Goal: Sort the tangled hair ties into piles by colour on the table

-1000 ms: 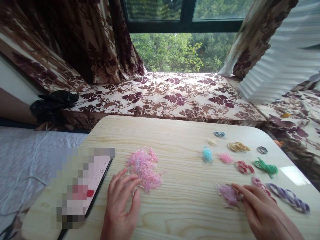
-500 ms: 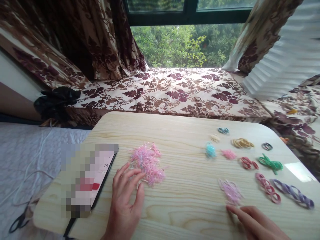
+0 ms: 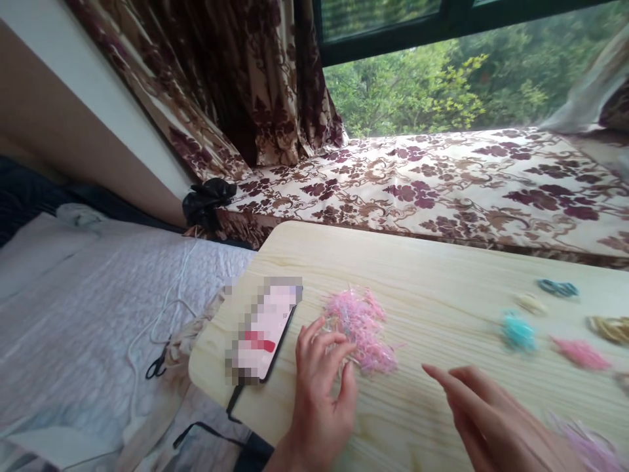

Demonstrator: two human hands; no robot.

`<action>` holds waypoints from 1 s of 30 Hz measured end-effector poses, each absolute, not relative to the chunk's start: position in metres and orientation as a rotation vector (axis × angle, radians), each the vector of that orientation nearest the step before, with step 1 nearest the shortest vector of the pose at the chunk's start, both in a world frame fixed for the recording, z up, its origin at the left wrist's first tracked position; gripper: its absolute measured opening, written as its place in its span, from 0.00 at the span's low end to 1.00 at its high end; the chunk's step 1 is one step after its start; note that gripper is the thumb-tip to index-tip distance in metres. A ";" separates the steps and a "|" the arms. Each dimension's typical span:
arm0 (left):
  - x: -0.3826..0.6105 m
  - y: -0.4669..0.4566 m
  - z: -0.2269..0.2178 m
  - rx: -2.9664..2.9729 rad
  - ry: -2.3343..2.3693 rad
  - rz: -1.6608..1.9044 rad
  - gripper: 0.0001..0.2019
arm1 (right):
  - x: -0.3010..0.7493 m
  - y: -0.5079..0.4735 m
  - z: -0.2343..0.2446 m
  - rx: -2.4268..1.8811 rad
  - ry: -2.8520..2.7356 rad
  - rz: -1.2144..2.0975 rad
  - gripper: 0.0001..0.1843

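Observation:
A loose heap of thin pink bands (image 3: 363,328), with some pale lilac strands, lies on the wooden table. My left hand (image 3: 324,383) rests at the heap's left edge, fingers spread and bent over the nearest strands. I see nothing held in it. To the right of the heap, my right hand (image 3: 491,413) hovers over bare wood, index finger stretched out towards the heap; nothing shows in its fingers. Past its wrist lies a smaller bunch of lilac bands (image 3: 590,446), partly cut off by the frame edge.
Turquoise bands (image 3: 518,331), coral pink bands (image 3: 580,354), cream bands (image 3: 531,303), grey-blue hair ties (image 3: 557,288) and tan hair ties (image 3: 609,328) lie on the table's right. A phone (image 3: 265,334) with a cable is at the left. A floral-covered ledge (image 3: 417,190) runs behind the table (image 3: 304,249).
The view has turned left. My right hand has moved from the small lilac bunch towards the pink heap. My left hand stays at the heap's edge.

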State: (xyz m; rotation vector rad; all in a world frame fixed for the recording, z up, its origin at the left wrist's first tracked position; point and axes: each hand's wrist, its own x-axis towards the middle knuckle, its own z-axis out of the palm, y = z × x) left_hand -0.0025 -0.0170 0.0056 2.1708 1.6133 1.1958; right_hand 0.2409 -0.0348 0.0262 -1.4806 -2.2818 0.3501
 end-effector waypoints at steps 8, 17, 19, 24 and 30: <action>-0.002 -0.017 0.007 2.127 1.589 1.229 0.16 | 0.215 0.004 0.036 -1.576 -2.233 0.189 0.18; -0.004 -0.017 0.007 2.115 1.582 1.228 0.16 | 0.211 0.020 0.033 -1.696 -2.221 0.296 0.17; -0.004 -0.018 0.008 2.112 1.584 1.229 0.16 | 0.210 0.020 0.031 -1.706 -2.209 0.306 0.19; -0.004 -0.017 0.007 2.122 1.557 1.217 0.16 | 0.213 0.012 0.031 -1.687 -2.156 0.345 0.21; -0.004 -0.017 0.007 2.135 1.531 1.216 0.16 | 0.221 0.001 0.036 -1.645 -2.054 0.491 0.21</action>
